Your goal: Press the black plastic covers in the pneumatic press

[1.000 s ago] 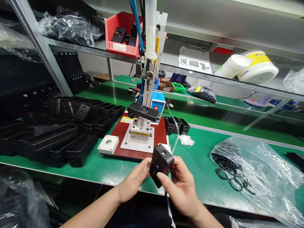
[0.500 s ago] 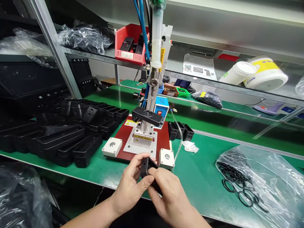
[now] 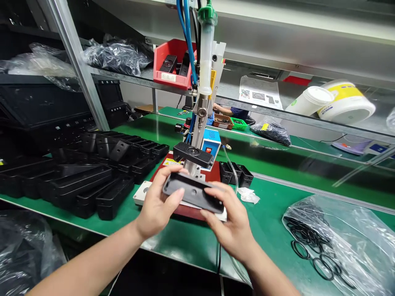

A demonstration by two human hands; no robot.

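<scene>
Between both hands I hold a long black plastic housing [image 3: 197, 196], its hollow side turned toward me. My left hand [image 3: 160, 201] grips its left end, thumb on the inner face. My right hand [image 3: 230, 216] grips the right end, with fingers over the upper edge and thumb below. Just behind it, a black slotted cover with a round centre [image 3: 194, 151] sits on the bench press fixture. A clear syringe-like tube with a green cap [image 3: 206, 53] stands above that. The fixture's red base [image 3: 193, 210] is partly hidden by my hands and the housing.
Many black housings [image 3: 80, 181] are piled at left; several more [image 3: 236, 173] stand behind right. A plastic bag [image 3: 342, 238] with black rubber rings [image 3: 322, 267] lies at right. Overhead, a shelf carries a red bin [image 3: 173, 78] and white tubs [image 3: 342, 102]. Another person's arm [image 3: 224, 109] shows behind.
Both hands have raised the housing toward the fixture and turned it so its hollow side shows. My right hand has shifted to its right end. Another person's arm has appeared behind.
</scene>
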